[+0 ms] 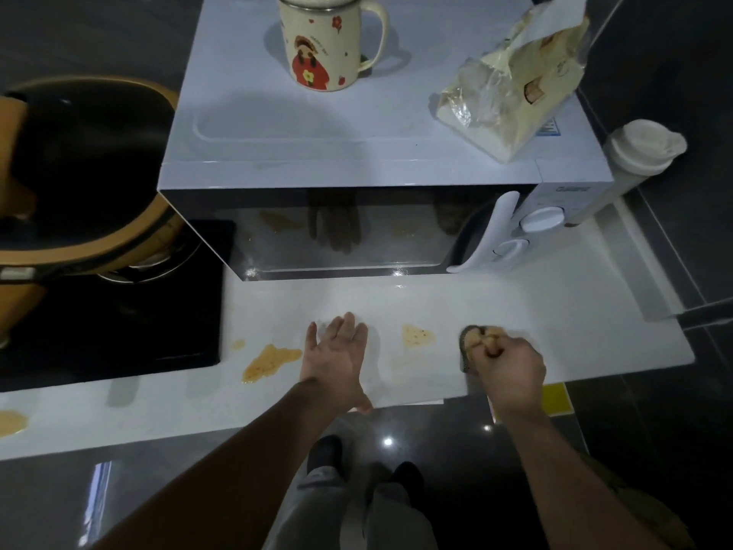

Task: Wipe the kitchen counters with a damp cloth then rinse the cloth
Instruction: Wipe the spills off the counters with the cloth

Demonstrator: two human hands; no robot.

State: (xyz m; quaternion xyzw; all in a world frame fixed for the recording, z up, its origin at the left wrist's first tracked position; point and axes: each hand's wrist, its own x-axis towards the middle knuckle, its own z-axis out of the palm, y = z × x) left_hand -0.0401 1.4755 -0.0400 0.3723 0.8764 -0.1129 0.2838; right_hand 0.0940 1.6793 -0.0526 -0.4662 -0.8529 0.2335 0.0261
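Two hands are at the white counter [555,311]: the left hand [337,359] lies flat with straight, slightly spread fingers and its thumb at the front edge, while the right hand [507,363] is balled round a dark cloth [465,353], which peeks out on the hand's left side just inside that same edge. Between the hands sits a small orange spill [416,336], and a larger spill [269,362] lies just left of the left hand, near the black cooktop [119,311]. Beyond both hands the microwave [357,152] bounds the strip, and right of the right hand bare counter runs to its end edge.
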